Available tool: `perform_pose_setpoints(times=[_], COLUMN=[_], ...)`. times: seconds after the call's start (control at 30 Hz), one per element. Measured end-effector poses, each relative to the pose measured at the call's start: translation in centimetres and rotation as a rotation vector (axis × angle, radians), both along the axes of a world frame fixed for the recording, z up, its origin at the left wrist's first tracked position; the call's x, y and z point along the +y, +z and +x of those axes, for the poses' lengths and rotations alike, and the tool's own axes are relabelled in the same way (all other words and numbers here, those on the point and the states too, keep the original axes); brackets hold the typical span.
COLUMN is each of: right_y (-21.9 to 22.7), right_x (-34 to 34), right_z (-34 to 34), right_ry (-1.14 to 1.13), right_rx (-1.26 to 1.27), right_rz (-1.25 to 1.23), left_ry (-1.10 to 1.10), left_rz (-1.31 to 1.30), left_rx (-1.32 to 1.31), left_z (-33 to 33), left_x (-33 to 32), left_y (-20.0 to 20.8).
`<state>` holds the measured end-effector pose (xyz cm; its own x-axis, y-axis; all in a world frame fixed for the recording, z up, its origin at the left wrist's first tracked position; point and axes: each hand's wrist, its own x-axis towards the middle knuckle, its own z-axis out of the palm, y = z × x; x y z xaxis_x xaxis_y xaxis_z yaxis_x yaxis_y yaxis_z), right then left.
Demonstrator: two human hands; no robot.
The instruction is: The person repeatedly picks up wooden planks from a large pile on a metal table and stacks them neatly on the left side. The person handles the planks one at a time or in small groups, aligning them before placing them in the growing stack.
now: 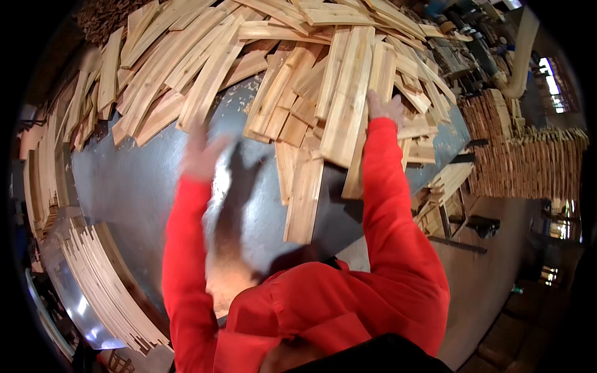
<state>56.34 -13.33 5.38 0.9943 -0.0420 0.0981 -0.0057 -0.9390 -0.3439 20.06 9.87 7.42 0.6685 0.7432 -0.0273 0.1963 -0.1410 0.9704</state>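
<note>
Right hand [387, 107] down among the boards, fingers spread over a pale plank [382, 65] — whether they close on its edge or merely press on it, I cannot tell from here. That plank runs beneath the hand, away from the body on one side and back toward it on the other. Just left of those fingers lies a wide board [348, 102], long and straight-grained, overlapping its neighbours.

Across to the left hand [202, 152], and it's a blur — fingers wide apart, nothing visible in them, above the bare grey table [137, 186], its dark shadow [233, 193] falling just to the right. Beyond that hand fans the big heap of boards [186, 62], one end reaching close to the fingertips. Between the two hands, a narrow board [304, 199] juts out of the pile toward the body, nearer than either grip.

Sawdust [239, 93] flecks the table past the left hand. Well off to that hand's left, and nearer the body, sits a row of thin pale strips [109, 286]. Out to the right hand's right, well apart, stands a tall wood stack [522, 161].
</note>
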Motion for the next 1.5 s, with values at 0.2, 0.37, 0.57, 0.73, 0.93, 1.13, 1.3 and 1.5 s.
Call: perform_pose_setpoints(times=[0.2,0.37,0.57,0.73,0.93,1.13,1.3,1.5], right_y=[-7.1,-9.2,-6.9,-8.8,-12.5,-9.6,-10.0,-6.0], right_x=[-3.7,-1.6,2.0,3.2,4.6,7.5,10.9,16.6], right_z=[7.4,2.1,-14.8,-25.4,-27.4,-33.2,-40.5,-45.6], right_ry=[0.493,0.451,0.758,1.331,1.089,1.149,1.346,1.160], right_rx=[0.552,0.847,1.346,1.423,1.757,1.806,1.280,1.108], right_rz=[0.829,1.384,1.310,0.643,0.600,0.614,0.432,-0.094], left_ry=[-0.191,-0.235,0.261,0.553,0.855,0.782,0.611,0.724], left_rz=[0.066,-0.060,-0.503,-0.452,-0.714,-0.604,-0.480,-0.680], left_rx=[0.551,0.298,-0.112,-0.046,-0.365,0.191,0.312,0.001], left_z=[29.4,23.9,3.4,-4.9,-12.3,-21.1,-21.7,-23.3], left_x=[-6.0,-6.8,-12.8,-15.6,-15.4,-15.1,-16.1,-16.3], left_y=[0.6,1.3,-3.3,-7.1,-13.1,-11.8,-6.7,-11.1])
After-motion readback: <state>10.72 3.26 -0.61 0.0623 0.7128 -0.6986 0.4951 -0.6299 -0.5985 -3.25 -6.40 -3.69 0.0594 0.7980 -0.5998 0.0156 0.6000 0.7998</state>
